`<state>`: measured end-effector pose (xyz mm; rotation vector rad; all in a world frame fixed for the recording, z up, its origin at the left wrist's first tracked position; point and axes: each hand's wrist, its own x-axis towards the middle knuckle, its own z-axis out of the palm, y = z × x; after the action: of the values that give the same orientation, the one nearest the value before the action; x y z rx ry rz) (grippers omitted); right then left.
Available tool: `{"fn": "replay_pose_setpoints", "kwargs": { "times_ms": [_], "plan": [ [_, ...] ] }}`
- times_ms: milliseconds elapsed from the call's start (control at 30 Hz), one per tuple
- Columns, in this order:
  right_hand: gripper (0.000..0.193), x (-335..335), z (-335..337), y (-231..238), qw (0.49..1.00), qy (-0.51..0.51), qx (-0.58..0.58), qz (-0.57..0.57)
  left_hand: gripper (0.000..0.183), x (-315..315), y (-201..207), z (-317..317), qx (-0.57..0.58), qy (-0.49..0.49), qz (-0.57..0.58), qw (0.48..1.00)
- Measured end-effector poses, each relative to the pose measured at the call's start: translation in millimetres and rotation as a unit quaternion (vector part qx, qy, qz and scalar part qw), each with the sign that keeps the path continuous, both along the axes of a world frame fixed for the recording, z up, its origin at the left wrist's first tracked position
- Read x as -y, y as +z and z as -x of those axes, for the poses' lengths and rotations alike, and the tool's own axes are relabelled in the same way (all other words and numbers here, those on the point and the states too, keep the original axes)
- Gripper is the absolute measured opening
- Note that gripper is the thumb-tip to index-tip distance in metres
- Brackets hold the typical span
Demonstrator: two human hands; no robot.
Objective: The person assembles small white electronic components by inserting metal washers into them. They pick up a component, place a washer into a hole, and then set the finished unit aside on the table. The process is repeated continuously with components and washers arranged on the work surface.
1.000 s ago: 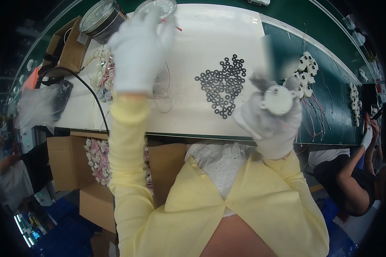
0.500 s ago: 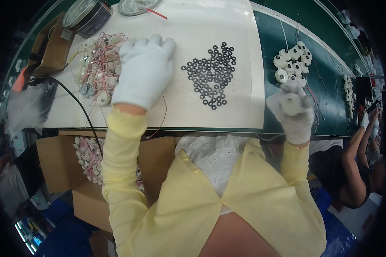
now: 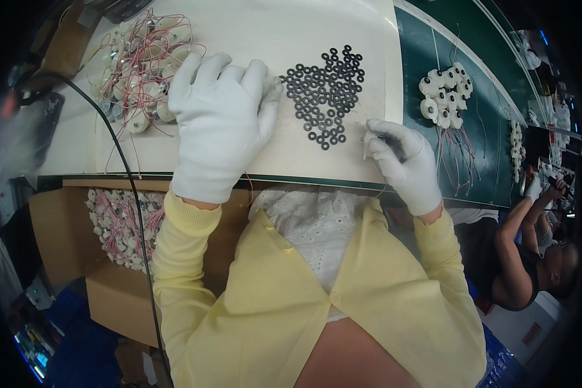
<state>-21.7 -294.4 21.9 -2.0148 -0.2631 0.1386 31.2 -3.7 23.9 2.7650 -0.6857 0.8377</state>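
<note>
My left hand (image 3: 221, 123), in a white glove, is palm down on the white sheet beside a pile of round white wired parts (image 3: 139, 87). Its fingers are bent, and a red wire (image 3: 249, 186) comes out below it; whatever is under the palm is hidden. My right hand (image 3: 407, 165), also gloved, pinches a small pale wired part (image 3: 366, 147), seen edge-on, over the sheet's right side. Between both hands lies a spread of small black rings (image 3: 323, 97). More round white parts with dark centres (image 3: 443, 96) sit grouped on the green mat, their wires trailing nearer me.
A cardboard box (image 3: 119, 297) with many wired white parts stands below the table's front edge. A black cable (image 3: 119, 139) crosses at the left. Another row of white parts (image 3: 517, 149) lies far right, near a co-worker (image 3: 517, 258).
My right hand has moved left from the grouped parts on the green mat to the white sheet. My left hand stays by the pile. The view has shifted slightly.
</note>
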Motion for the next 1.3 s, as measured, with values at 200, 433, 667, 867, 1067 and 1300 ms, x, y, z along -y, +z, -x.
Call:
{"fn": "replay_pose_setpoints", "kwargs": {
  "times_ms": [200, 433, 667, 867, 1067, 1300],
  "plan": [
    [0.029, -5, 1, 4, 0.998, 0.005, -0.061, -0.031, 0.023, -1, -7, 9, 0.005, 0.006, 0.028, 1.0],
    [0.036, -11, -8, 14, 0.987, 0.081, 0.081, 0.112, 0.038, -4, -18, 16, 0.018, -0.019, 0.075, 0.997],
    [0.04, -12, -17, 18, 0.951, 0.133, 0.171, 0.221, 0.043, -5, -25, 27, 0.06, -0.007, 0.096, 0.994],
    [0.041, -19, -13, 26, 0.888, 0.142, 0.221, 0.378, 0.04, -6, -24, 35, 0.003, -0.017, 0.074, 0.997],
    [0.031, -27, -9, 49, 0.837, 0.177, 0.267, 0.443, 0.04, -6, -25, 35, -0.019, -0.015, 0.075, 0.997],
    [0.026, -17, -3, 59, 0.811, 0.209, 0.243, 0.489, 0.043, -7, -22, 35, -0.03, -0.024, 0.07, 0.997]
  ]
}}
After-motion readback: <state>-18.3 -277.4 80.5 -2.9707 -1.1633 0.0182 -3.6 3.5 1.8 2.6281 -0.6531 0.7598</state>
